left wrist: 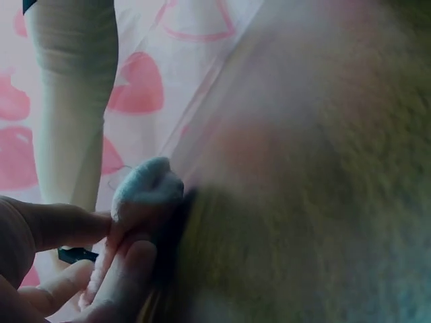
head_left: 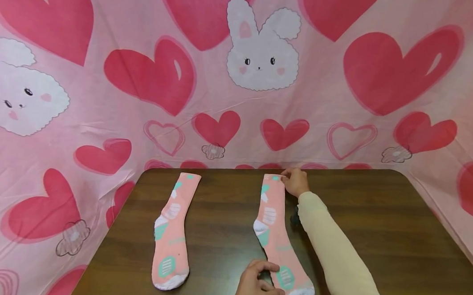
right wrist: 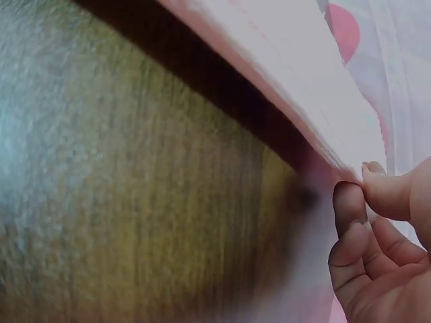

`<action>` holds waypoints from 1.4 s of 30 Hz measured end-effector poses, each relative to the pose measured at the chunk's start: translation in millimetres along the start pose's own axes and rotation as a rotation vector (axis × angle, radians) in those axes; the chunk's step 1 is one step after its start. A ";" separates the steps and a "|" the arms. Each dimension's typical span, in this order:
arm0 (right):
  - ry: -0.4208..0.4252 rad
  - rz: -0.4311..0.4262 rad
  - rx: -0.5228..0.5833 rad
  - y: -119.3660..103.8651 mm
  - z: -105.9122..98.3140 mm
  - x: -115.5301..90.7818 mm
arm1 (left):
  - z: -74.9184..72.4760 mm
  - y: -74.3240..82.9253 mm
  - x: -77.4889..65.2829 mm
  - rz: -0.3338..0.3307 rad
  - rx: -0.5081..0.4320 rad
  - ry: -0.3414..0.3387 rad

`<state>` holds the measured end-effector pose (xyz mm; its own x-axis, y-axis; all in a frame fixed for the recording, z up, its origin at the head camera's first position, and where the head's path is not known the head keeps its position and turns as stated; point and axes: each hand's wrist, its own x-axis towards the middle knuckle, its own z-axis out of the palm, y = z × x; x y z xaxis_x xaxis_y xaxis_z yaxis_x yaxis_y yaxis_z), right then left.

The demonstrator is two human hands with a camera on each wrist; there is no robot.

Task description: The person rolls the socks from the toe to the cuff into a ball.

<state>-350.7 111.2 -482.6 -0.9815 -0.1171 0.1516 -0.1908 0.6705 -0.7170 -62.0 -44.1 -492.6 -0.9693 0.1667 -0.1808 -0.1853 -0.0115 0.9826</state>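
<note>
Two pink socks with white heels and toes and mint patches are in the head view. The right-hand sock (head_left: pixel 274 229) lies lengthwise, cuff away from me and toe near. My right hand (head_left: pixel 296 182) pinches the corner of its cuff; in the right wrist view thumb and forefinger grip the pink edge (right wrist: pixel 296 101). Near the toe, my left hand (head_left: pixel 255 284) pinches the sock's left edge between thumb and fingers. The left wrist view shows the white toe (left wrist: pixel 148 185) bunched just past those fingers. The other sock (head_left: pixel 174 233) lies flat to the left, untouched.
Both socks are on a dark brown wooden table (head_left: pixel 376 230) with rounded far corners. Behind and beside it hangs a pink cloth (head_left: pixel 323 103) printed with hearts and rabbits. A small black object (head_left: pixel 295 216) shows at the right wrist.
</note>
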 end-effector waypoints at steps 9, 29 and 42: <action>-0.064 0.025 -0.039 -9.8 4.5 2.6 | -12.7 -4.2 -2.3 0.034 0.125 -0.037; -0.064 0.148 -0.114 -61.1 38.2 13.2 | -87.2 13.4 -29.1 -0.042 -0.025 0.113; -0.119 0.112 -0.119 -94.8 76.4 18.8 | -126.3 29.9 -53.2 0.021 -0.004 0.269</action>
<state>-352.4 -10.5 -463.7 -0.9929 -0.1184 -0.0110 -0.0841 0.7649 -0.6386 -36.4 -177.9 -458.9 -0.9809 -0.1020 -0.1654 -0.1647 -0.0160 0.9862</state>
